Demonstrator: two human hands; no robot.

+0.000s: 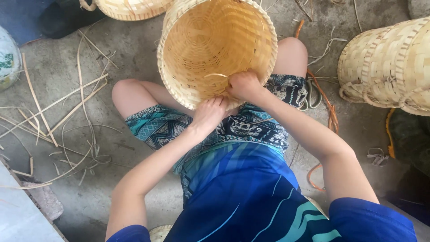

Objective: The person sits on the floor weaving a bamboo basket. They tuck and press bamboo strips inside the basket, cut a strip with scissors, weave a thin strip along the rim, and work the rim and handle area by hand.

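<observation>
Basket [215,45] sits tilted on the person's lap, between the knees, mouth facing up at the camera. Right hand [244,85] clenched on the near rim, fingers curled over it, a thin strip [216,75] sticking out just beside the knuckles inside the basket. Left hand [208,114] closed against the outside wall under the rim, touching the right hand; can't tell what the fingers pinch. Loose strips [53,112] scattered on the concrete floor [134,49] to the left. Second basket [389,65] lies on its side at right, well apart. Third basket [130,8] at top edge. Orange cord [329,112] beside the right knee.
</observation>
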